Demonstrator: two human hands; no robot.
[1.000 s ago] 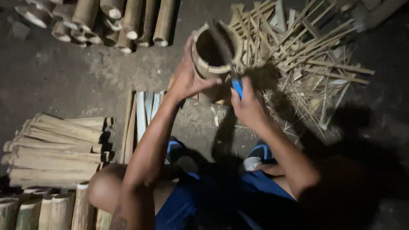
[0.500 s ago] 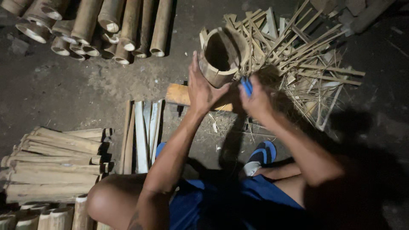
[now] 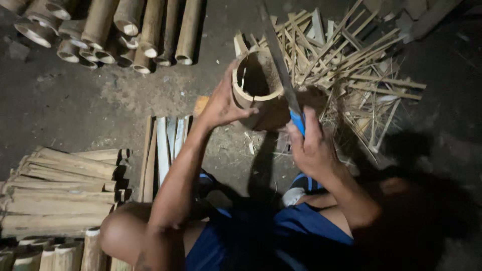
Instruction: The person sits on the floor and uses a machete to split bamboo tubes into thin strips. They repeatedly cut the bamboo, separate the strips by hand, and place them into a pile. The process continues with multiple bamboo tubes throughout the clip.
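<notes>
Since the earlier pictures, a long dark knife blade (image 3: 277, 60) has swung up into view and now lies across the open mouth of the short hollow bamboo tube (image 3: 257, 90), running from about twelve o'clock down to five o'clock, where the right hand (image 3: 312, 149) is wrapped tight around its bright blue handle (image 3: 298, 120). That tube stands upright on the dark dirt floor (image 3: 75, 115) just above the middle of the view, its hollow end facing up, which lets the edge sit on the rim. At nine o'clock of the tube, the left hand (image 3: 221, 105) presses against its outer wall with thumb and fingers spread, apparently to hold it steady under the blade. Thin pale bamboo splints (image 3: 351, 65) lie heaped at two o'clock, right behind the tube. Whole round bamboo poles (image 3: 125, 30) lie side by side at eleven o'clock. Flat split bamboo slats (image 3: 168, 140) rest at eight o'clock beside the left forearm, and a stack of wide bamboo halves (image 3: 60, 190) fills the eight o'clock edge. Blue shorts (image 3: 281, 236) show at six o'clock.
</notes>
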